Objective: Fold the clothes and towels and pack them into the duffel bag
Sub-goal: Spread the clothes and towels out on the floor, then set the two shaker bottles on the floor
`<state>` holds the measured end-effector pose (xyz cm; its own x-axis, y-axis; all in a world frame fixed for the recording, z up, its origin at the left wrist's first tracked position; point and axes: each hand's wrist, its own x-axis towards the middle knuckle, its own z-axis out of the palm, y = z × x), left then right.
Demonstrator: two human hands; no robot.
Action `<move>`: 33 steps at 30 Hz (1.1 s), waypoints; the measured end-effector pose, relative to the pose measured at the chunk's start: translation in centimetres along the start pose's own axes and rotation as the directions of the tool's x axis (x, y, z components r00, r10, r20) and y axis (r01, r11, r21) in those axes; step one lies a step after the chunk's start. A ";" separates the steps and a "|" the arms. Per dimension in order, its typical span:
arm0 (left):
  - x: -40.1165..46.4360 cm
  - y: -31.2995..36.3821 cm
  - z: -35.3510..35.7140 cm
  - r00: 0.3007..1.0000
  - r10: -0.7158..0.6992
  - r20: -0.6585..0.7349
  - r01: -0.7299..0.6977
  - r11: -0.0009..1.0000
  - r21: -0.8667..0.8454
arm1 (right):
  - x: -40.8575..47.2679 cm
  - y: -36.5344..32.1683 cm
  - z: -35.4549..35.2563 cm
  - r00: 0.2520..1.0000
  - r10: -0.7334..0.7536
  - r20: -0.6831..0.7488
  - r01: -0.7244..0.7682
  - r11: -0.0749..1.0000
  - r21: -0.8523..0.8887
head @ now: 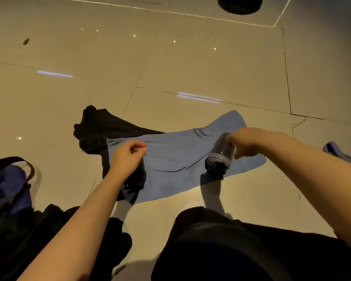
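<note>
- Head view: we have the blue towel (180,159) spread on the tiled floor (170,63), and both our hands hover over it.
- Our left hand (128,155) curls its fingers at the towel's far edge; it seems to pinch that edge between thumb and fingertips, though the blur leaves us unsure.
- Our right hand (249,142) is curled at the towel's other end, just above a shoe (221,157) that rests on the cloth; whether it pinches fabric we cannot tell.
- A black garment (101,128) lies beyond and beneath the left grip, partly under the towel.
- The duffel bag (6,185) sits well outside the left grip, near our knee; a second blue cloth (334,149) lies outside the right arm.
- To fold well, we judge both grips should take matching corners, lift together, and bring the far edge evenly toward us.
- The foot on the cloth will likely drag a crease, so it should come off first.
</note>
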<state>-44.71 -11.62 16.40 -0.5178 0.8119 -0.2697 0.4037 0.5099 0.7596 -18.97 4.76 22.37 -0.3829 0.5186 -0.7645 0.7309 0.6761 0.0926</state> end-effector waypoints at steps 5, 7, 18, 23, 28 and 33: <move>4.5 -3.7 1.7 0.993 -0.074 0.093 0.063 0.991 0.115 | 4.3 1.4 1.8 0.997 -0.078 0.025 0.080 0.995 -0.062; 5.4 -5.8 2.3 0.998 -0.061 0.029 0.054 0.977 0.207 | 6.7 2.0 2.6 0.994 -0.110 0.011 0.111 0.987 -0.117; 4.8 -10.6 6.4 0.977 -0.212 0.026 0.179 0.876 0.449 | 15.2 4.0 8.3 0.952 -0.307 0.001 0.283 0.877 -0.390; 5.1 -6.5 8.5 0.951 -0.303 0.052 0.304 0.953 -0.010 | 15.2 5.4 8.6 0.897 -0.387 -0.213 0.345 0.915 -0.211; 4.9 -3.8 13.3 0.961 -0.208 0.180 0.183 0.972 0.146 | 15.7 3.2 7.6 0.958 -0.152 -0.244 0.173 0.982 0.070; 5.0 -4.8 14.3 0.978 -0.057 0.200 -0.008 0.952 0.308 | 16.2 1.0 8.5 0.982 -0.010 -0.186 0.034 0.992 0.125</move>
<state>-38.46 -5.94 2.94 -0.3783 0.8222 -0.4253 0.6201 0.5663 0.5429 -19.66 9.36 4.65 -0.4891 0.5999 -0.6332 0.7824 0.6227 -0.0143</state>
